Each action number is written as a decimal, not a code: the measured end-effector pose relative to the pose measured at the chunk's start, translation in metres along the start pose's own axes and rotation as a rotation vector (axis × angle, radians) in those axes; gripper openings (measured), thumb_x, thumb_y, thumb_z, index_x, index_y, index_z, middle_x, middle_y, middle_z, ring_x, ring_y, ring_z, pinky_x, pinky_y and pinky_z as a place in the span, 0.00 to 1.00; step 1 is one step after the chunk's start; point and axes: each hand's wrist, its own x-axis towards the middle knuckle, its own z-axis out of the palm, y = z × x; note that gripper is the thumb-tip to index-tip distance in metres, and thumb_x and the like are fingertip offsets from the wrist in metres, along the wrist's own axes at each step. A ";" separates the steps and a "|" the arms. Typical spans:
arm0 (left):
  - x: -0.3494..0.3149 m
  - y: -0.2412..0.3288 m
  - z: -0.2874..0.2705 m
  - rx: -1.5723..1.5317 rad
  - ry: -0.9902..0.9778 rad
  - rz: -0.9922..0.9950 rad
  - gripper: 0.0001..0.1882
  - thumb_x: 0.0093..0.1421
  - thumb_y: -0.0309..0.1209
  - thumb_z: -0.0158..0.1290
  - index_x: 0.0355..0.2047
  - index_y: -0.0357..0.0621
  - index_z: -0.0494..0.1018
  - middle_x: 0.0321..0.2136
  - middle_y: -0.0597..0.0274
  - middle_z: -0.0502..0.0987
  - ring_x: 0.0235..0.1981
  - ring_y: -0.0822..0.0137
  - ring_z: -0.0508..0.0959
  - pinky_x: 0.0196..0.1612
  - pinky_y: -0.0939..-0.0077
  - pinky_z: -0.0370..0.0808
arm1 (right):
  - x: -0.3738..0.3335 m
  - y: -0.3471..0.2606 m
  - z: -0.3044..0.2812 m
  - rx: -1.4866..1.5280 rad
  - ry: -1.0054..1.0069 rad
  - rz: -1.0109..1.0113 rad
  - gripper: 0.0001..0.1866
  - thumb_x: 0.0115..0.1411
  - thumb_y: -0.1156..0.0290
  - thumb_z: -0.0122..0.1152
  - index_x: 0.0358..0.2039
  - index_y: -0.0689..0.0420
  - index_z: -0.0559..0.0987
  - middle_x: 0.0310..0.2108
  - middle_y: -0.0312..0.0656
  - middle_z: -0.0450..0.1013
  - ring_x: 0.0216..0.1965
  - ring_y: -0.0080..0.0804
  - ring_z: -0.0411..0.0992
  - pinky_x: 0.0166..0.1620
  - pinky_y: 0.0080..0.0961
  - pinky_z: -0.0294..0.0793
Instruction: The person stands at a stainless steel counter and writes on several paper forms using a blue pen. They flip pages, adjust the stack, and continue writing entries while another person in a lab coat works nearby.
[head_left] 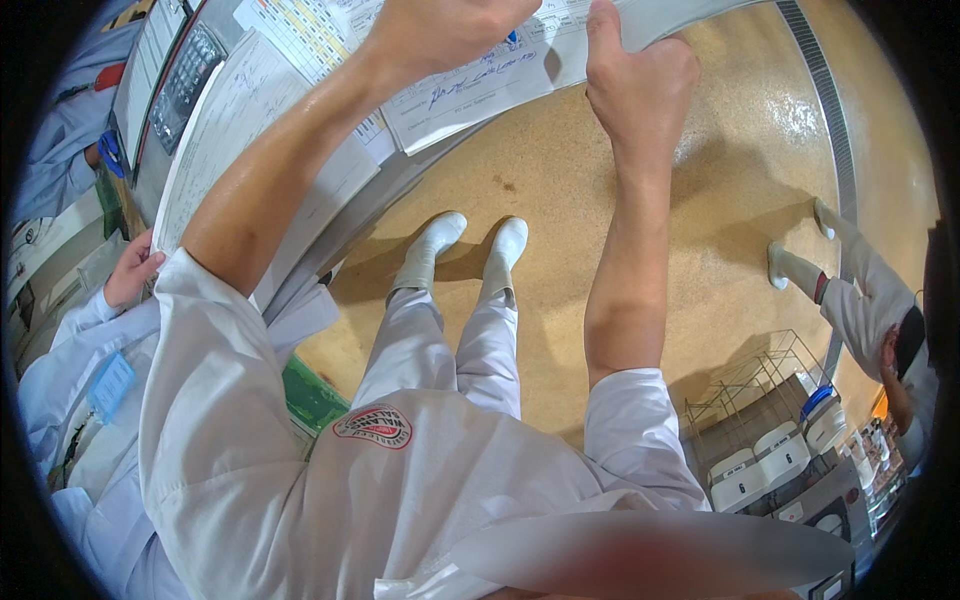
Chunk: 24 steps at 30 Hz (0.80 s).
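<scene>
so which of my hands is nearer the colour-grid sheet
Left. Your left hand is just right of the colour-grid sheet; your right hand is farther right, by the papers' edge.

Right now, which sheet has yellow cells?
The gridded sheet at the top edge, left of the left hand; its yellow cells set it apart from the white, blue-inked sheet beneath that hand.

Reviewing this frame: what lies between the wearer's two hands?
In the head view, a sheet with handwriting lies between the left hand and right hand; a small blue tip shows beside the left.
</scene>
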 end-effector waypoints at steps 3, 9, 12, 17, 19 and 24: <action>-0.002 0.001 -0.004 0.035 0.011 0.007 0.18 0.52 0.24 0.54 0.13 0.46 0.57 0.10 0.70 0.57 0.15 0.78 0.56 0.17 0.70 0.53 | -0.002 -0.004 0.001 0.020 -0.023 0.008 0.18 0.62 0.66 0.63 0.31 0.74 0.82 0.27 0.62 0.80 0.31 0.52 0.82 0.35 0.41 0.76; -0.002 0.002 -0.006 0.079 -0.020 0.018 0.17 0.52 0.24 0.54 0.12 0.46 0.58 0.10 0.69 0.58 0.14 0.76 0.56 0.17 0.70 0.53 | -0.002 -0.001 0.003 0.057 -0.028 0.002 0.18 0.62 0.67 0.62 0.32 0.74 0.82 0.27 0.62 0.80 0.31 0.52 0.82 0.35 0.41 0.76; -0.004 0.003 -0.006 0.116 -0.010 0.043 0.17 0.52 0.24 0.54 0.12 0.46 0.59 0.10 0.68 0.60 0.13 0.76 0.57 0.16 0.71 0.55 | -0.003 -0.002 0.004 0.080 -0.020 -0.015 0.18 0.62 0.67 0.62 0.32 0.75 0.82 0.27 0.62 0.80 0.31 0.53 0.82 0.35 0.42 0.76; 0.007 0.032 -0.021 -0.323 0.136 -0.691 0.12 0.58 0.26 0.51 0.18 0.47 0.65 0.12 0.67 0.67 0.09 0.78 0.62 0.10 0.79 0.56 | -0.008 -0.002 0.006 -0.031 -0.023 0.028 0.19 0.62 0.66 0.63 0.31 0.75 0.82 0.27 0.64 0.79 0.32 0.54 0.82 0.36 0.43 0.77; 0.007 0.014 -0.034 -0.561 0.113 -0.706 0.11 0.60 0.26 0.49 0.20 0.48 0.66 0.13 0.67 0.68 0.09 0.79 0.63 0.09 0.81 0.57 | -0.011 -0.001 0.008 0.001 -0.032 0.009 0.19 0.62 0.65 0.63 0.31 0.75 0.82 0.27 0.64 0.79 0.33 0.55 0.82 0.36 0.43 0.77; 0.004 0.006 -0.042 -0.582 0.066 -0.558 0.12 0.60 0.27 0.52 0.19 0.48 0.65 0.12 0.66 0.69 0.09 0.78 0.67 0.09 0.82 0.59 | -0.016 0.007 0.017 0.015 -0.006 -0.054 0.19 0.62 0.65 0.64 0.31 0.74 0.82 0.27 0.64 0.79 0.33 0.56 0.82 0.36 0.43 0.77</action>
